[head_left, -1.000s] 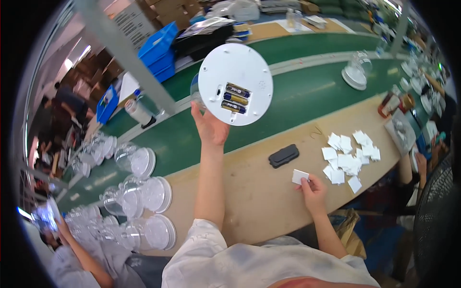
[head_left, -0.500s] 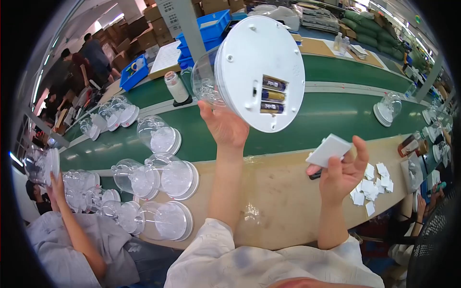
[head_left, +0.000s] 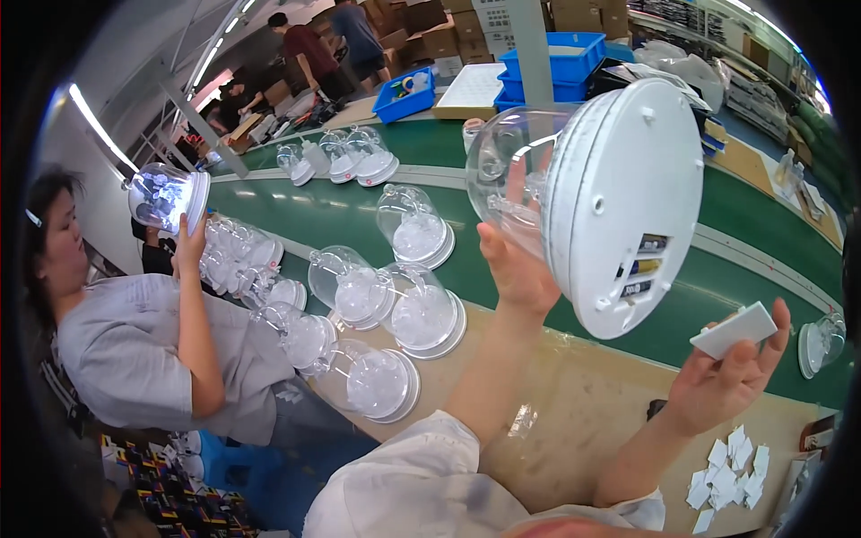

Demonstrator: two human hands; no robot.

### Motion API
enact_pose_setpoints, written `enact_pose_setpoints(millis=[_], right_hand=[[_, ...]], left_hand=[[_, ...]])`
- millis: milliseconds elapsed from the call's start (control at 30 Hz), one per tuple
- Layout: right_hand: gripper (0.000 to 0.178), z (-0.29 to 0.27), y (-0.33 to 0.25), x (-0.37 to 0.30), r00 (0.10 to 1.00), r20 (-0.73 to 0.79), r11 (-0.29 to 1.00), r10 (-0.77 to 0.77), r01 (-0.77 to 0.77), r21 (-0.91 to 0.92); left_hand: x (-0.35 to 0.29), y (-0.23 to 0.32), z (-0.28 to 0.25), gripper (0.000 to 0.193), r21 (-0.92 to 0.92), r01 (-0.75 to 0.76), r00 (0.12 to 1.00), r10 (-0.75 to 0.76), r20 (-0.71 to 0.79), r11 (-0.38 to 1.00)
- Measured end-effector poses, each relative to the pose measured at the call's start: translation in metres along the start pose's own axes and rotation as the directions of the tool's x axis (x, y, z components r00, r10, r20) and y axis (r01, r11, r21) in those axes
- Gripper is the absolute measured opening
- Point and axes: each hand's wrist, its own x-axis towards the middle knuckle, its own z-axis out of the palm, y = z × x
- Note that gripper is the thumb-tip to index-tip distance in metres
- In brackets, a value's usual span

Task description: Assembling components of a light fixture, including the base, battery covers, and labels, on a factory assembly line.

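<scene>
My left hand (head_left: 523, 278) holds a clear dome lamp (head_left: 628, 197) up in the air by its dome side, tilted so the underside of its round white base faces right. In that underside a rectangular battery slot lies uncovered, with several batteries (head_left: 642, 267) inside. Pinched between the fingers of my right hand (head_left: 722, 386) is a small white battery cover (head_left: 735, 331), apart from the lamp and to its lower right. Below the right hand, a pile of similar white covers (head_left: 728, 471) lies on the tan tabletop.
More dome lamps stand left of my arm, among them one lamp (head_left: 420, 309) at the tabletop edge. A green conveyor belt (head_left: 314, 211) runs behind. At left a co-worker holds a glowing dome lamp (head_left: 169, 197). Blue bins (head_left: 556, 63) stand beyond a grey post (head_left: 531, 54).
The view has swung left, bringing the co-worker further into sight; the lamp in that person's hand now glows. My lamp's base is turned more edge-on. Both hands keep their holds.
</scene>
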Motion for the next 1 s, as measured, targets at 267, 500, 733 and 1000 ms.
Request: enact_pose_setpoints(millis=[267,500,733,1000], right_hand=[[0.029,-0.027,-0.003,0.022,0.964,0.265,0.999,0.008,0.007,-0.054],[0.022,-0.007,0.012,0.024,0.996,0.073,0.967,0.058,-0.038,-0.253],[0.018,-0.005,0.026,0.029,0.999,-0.044,0.922,-0.014,-0.004,-0.386],[0.016,-0.006,0.028,0.026,0.999,-0.026,0.894,0.038,-0.045,-0.446]], left_hand=[[0.001,-0.010,0.001,0.085,-0.082,0.224,0.974,-0.226,-0.014,0.971],[0.015,-0.016,-0.033,0.086,-0.332,0.523,0.826,-0.562,-0.026,0.785],[0.014,-0.024,-0.030,0.086,-0.292,0.564,0.797,-0.602,-0.054,0.773],[0.011,-0.017,-0.028,0.079,-0.172,0.516,0.849,-0.527,-0.026,0.839]])
